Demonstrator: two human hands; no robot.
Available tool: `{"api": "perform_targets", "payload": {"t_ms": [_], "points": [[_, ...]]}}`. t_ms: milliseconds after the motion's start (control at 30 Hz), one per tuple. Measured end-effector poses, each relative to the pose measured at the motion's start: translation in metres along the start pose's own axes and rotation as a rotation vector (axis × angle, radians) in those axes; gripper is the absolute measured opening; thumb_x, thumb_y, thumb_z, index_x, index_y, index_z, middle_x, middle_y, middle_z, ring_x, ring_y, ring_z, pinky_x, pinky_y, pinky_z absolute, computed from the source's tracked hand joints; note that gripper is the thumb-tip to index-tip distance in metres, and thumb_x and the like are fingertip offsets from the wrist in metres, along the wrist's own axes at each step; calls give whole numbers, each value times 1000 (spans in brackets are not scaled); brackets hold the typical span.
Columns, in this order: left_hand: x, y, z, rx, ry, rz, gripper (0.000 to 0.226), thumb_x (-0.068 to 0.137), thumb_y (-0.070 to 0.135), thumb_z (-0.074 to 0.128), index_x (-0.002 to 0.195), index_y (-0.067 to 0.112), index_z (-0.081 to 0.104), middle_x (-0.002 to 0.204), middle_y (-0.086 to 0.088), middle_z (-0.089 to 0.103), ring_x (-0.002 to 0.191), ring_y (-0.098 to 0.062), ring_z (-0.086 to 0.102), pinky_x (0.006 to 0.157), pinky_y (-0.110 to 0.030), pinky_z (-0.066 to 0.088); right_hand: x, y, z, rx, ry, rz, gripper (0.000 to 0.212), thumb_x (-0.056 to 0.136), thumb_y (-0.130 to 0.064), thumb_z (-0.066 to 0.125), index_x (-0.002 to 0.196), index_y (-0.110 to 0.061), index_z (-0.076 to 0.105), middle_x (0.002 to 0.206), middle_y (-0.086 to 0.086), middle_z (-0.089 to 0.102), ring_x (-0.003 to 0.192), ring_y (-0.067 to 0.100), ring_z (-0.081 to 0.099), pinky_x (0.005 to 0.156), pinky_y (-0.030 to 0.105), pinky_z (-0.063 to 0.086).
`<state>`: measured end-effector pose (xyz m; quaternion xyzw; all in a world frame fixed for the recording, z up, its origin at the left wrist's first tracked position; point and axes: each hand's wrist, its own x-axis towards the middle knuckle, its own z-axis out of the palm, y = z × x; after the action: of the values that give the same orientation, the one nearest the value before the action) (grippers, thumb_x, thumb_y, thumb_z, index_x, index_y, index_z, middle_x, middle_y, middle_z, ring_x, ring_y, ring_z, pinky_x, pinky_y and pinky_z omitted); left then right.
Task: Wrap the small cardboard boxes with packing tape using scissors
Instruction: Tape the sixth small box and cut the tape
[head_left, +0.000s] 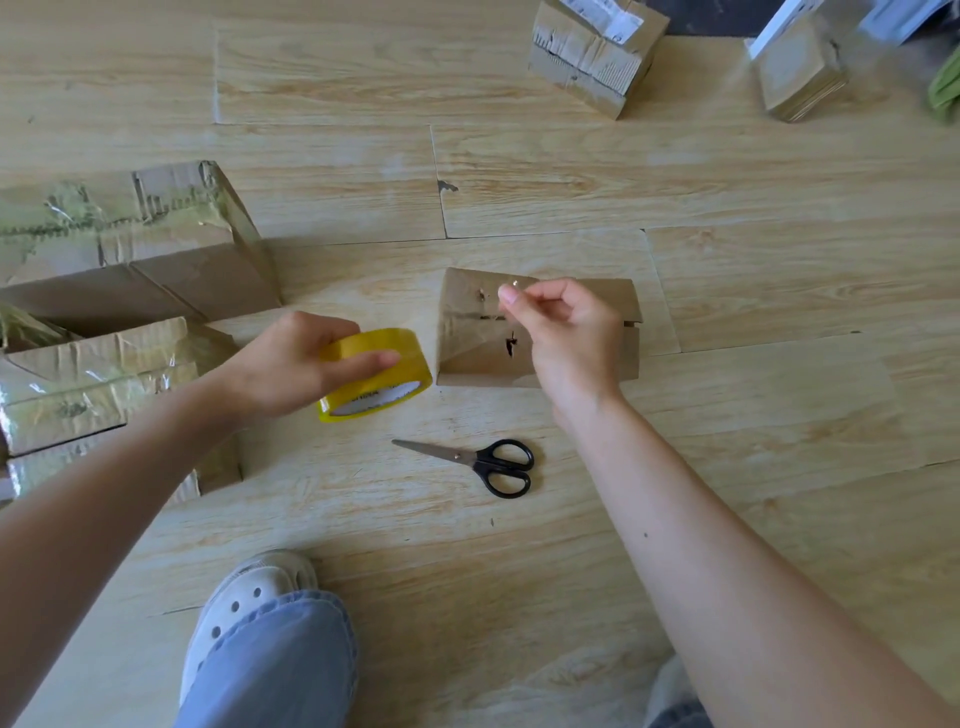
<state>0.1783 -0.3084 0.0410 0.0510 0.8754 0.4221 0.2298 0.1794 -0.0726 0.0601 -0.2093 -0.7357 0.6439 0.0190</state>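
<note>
A small brown cardboard box (467, 332) lies on the wooden floor in the middle of the view. My left hand (296, 364) grips a yellow roll of packing tape (382, 382) just left of the box. My right hand (561, 332) hovers over the box with thumb and fingers pinched together, apparently on a clear strip of tape that is hard to see. Black-handled scissors (483, 462) lie closed on the floor in front of the box, untouched.
Larger taped cardboard boxes (130, 244) are stacked at the left. Two more small boxes (592, 52) (800, 73) sit at the back right. My foot in a white clog (244, 603) and a jeans leg are at the bottom.
</note>
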Motion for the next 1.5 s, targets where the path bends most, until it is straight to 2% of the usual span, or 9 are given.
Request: {"api": "perform_targets", "payload": {"t_ms": [167, 300, 500, 667, 800, 900, 1100, 1367, 1500], "points": [[3, 8, -14, -266, -49, 61, 49, 67, 58, 70, 61, 10, 57, 56, 0, 46, 57, -14, 43, 54, -27, 31, 13, -5, -16, 20, 74, 4, 16, 76, -16, 82, 70, -18, 68, 63, -18, 68, 64, -8, 62, 64, 6, 45], [15, 20, -11, 242, 185, -79, 57, 73, 57, 71, 56, 7, 50, 50, 1, 37, 48, -15, 35, 48, -28, 28, 14, -3, -24, 62, 157, 27, 14, 75, -16, 83, 71, -18, 70, 72, -8, 72, 70, 0, 67, 65, 9, 48], [23, 29, -24, 45, 42, -11, 71, 68, 65, 72, 65, -4, 57, 53, 0, 42, 52, -15, 40, 55, -30, 31, 21, -4, -44, 123, 221, 92, 12, 77, -13, 81, 73, -14, 70, 65, -9, 70, 61, -1, 65, 63, 9, 49], [37, 38, -21, 384, 139, -189, 69, 64, 71, 64, 55, 5, 49, 53, -5, 41, 50, -18, 41, 49, -29, 31, 30, -4, -61, 128, 306, 113, 11, 78, -15, 81, 73, -15, 71, 62, -8, 70, 56, -1, 64, 59, 8, 48], [38, 38, -29, 153, 41, -80, 75, 64, 70, 71, 68, -4, 57, 59, -8, 43, 57, -20, 42, 56, -31, 31, 34, 1, -81, 151, 350, 153, 13, 77, -17, 82, 71, -18, 70, 62, -9, 70, 58, -2, 64, 59, 9, 47], [38, 37, -34, -72, 2, -45, 63, 68, 53, 71, 74, -9, 59, 63, -10, 45, 62, -20, 43, 61, -32, 30, 36, 7, -94, 164, 395, 185, 16, 76, -17, 83, 67, -18, 69, 61, -8, 70, 59, -1, 65, 64, 13, 49], [42, 32, -22, 453, 198, -74, 49, 79, 55, 65, 66, 8, 63, 57, -7, 52, 57, -18, 48, 52, -27, 35, 34, 14, -107, 169, 428, 160, 14, 78, -16, 81, 70, -16, 70, 60, -9, 68, 58, 1, 63, 63, 13, 49], [53, 39, -24, 431, 172, -104, 31, 77, 63, 60, 81, 33, 65, 71, 9, 57, 65, -6, 49, 53, -21, 37, 40, 28, -113, 260, 435, 291, 11, 82, -15, 78, 79, -13, 68, 74, -1, 69, 63, 4, 65, 61, 14, 51], [56, 38, -21, 374, 153, -110, 31, 81, 60, 60, 91, 32, 69, 79, 4, 63, 76, -18, 58, 57, -25, 42, 45, 31, -115, 259, 438, 271, 12, 83, -15, 77, 77, -12, 67, 70, -2, 68, 60, 3, 65, 60, 14, 52]]}}
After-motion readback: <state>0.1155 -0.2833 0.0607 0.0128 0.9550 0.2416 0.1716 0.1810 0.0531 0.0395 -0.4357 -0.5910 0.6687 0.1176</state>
